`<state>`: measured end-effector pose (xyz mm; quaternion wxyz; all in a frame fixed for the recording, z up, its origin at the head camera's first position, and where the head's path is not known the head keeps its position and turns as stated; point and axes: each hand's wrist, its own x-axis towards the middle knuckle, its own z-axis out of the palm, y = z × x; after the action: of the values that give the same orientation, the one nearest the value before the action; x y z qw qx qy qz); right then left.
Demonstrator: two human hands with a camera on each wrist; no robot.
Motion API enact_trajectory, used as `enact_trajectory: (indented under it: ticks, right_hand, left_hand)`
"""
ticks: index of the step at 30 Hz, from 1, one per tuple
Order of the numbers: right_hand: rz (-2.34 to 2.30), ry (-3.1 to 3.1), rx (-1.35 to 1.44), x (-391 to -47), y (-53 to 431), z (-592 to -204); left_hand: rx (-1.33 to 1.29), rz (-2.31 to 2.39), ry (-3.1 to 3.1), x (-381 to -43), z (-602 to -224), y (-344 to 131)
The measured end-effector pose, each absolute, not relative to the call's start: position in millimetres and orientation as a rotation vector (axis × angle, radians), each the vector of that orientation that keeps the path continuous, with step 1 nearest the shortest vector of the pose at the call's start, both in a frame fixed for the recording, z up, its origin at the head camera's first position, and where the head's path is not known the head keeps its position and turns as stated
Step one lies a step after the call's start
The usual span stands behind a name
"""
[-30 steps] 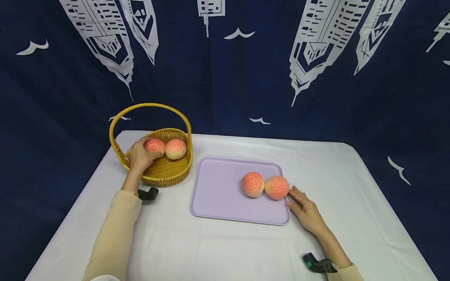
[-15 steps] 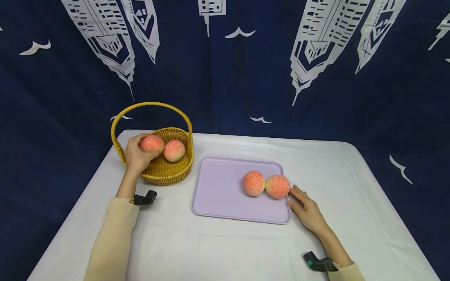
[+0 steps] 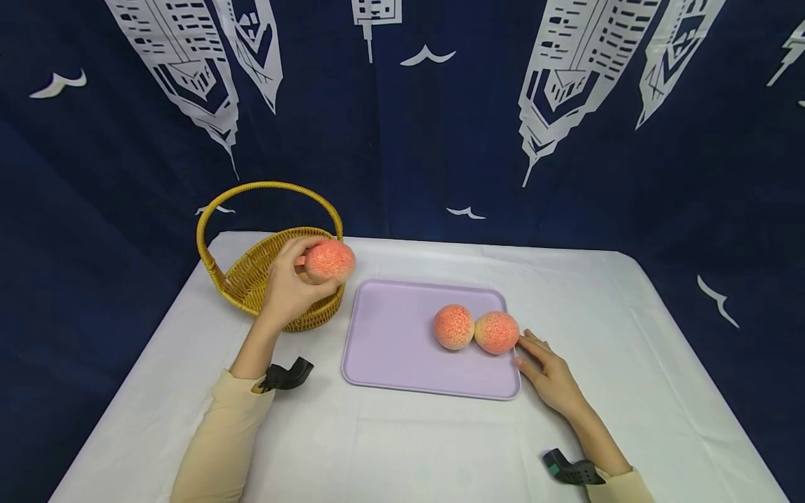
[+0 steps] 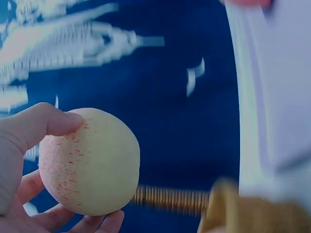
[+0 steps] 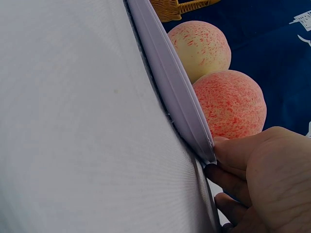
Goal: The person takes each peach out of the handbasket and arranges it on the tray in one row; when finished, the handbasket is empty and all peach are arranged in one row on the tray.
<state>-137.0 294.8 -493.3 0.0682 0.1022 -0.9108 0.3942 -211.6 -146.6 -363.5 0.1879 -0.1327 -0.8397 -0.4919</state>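
Observation:
My left hand [image 3: 291, 285] grips a peach [image 3: 330, 261] and holds it up over the right rim of the wicker basket [image 3: 251, 279]. In the left wrist view the thumb lies on the peach [image 4: 99, 162] and the other fingers curl round its underside. A small pink patch behind the hand may be another peach, mostly hidden. Two peaches, one left [image 3: 453, 327] and one right [image 3: 497, 333], sit touching on the right half of the lavender tray [image 3: 393, 342]. My right hand [image 3: 553, 381] touches the tray's right edge, its fingers nearly straight and the thumb on the rim.
A tall arched handle [image 3: 270, 185] stands over the basket at the back left. White cloth [image 3: 434, 447] covers the table, and a dark blue printed curtain [image 3: 402, 140] hangs behind it. The basket stands just left of the tray.
My left hand has lifted a peach from inside the basket and carried it right to the basket's right rim. My right hand and the two peaches on the tray have stayed in place.

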Motion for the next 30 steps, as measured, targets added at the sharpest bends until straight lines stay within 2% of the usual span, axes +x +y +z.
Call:
enact_trajectory:
  ticks: [5, 12, 21, 30]
  right_hand:
    - [1.198, -2.737, 0.317, -138.1, 294.6, -494.2]
    - [1.190, -2.736, 0.314, -138.2, 295.0, -494.6]
    - [1.186, -2.731, 0.318, -138.2, 295.7, -494.7]
    - [1.179, -2.745, 0.306, -137.9, 296.4, -494.6]
  left_hand:
    - [-0.555, -1.486, -2.397, -206.8, -369.9, -107.6]
    - [-0.734, -1.520, -2.484, -212.6, -400.7, -73.6]
    - [-0.798, -1.473, -2.610, -215.1, -438.2, -52.9]
    - [-0.834, -1.410, -2.678, -218.4, -453.0, -44.1]
